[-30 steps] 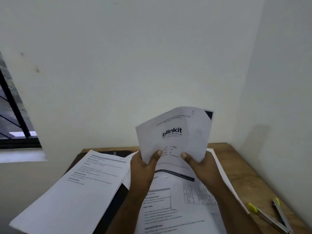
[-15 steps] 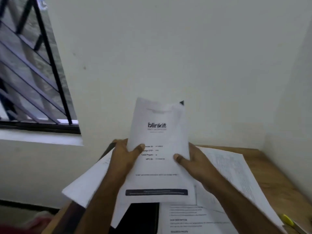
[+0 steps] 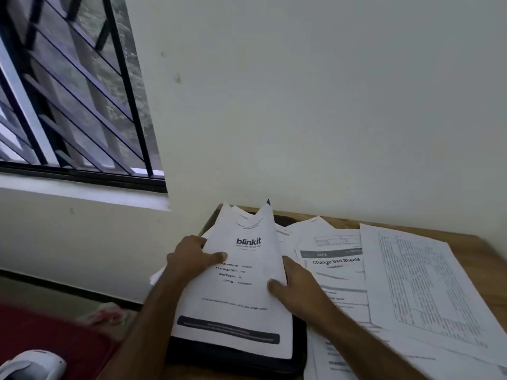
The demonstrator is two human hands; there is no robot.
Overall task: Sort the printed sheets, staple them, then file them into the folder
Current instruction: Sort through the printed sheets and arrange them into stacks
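A printed cover sheet with a "blinkit" logo [image 3: 241,292] tops a thin bunch of sheets that I hold at both side edges. My left hand [image 3: 192,259] grips its left edge, thumb on the front. My right hand [image 3: 296,286] grips its right edge, thumb on the face near the middle. The bunch hangs low over a black folder [image 3: 236,357] lying on the wooden desk [image 3: 482,250]. More printed sheets lie to the right: a "Change Bed Sheets" page [image 3: 336,270] and a table page [image 3: 428,286].
The desk stands in a corner of white walls. A barred window [image 3: 68,91] is at the upper left. Beyond the desk's left edge lie a red mat [image 3: 55,341] and a white object [image 3: 33,366] on the floor.
The bunch with the blinkit sheet has come down from a raised, curled position to lie flatter over the black folder. My view has swung left, bringing the window in.
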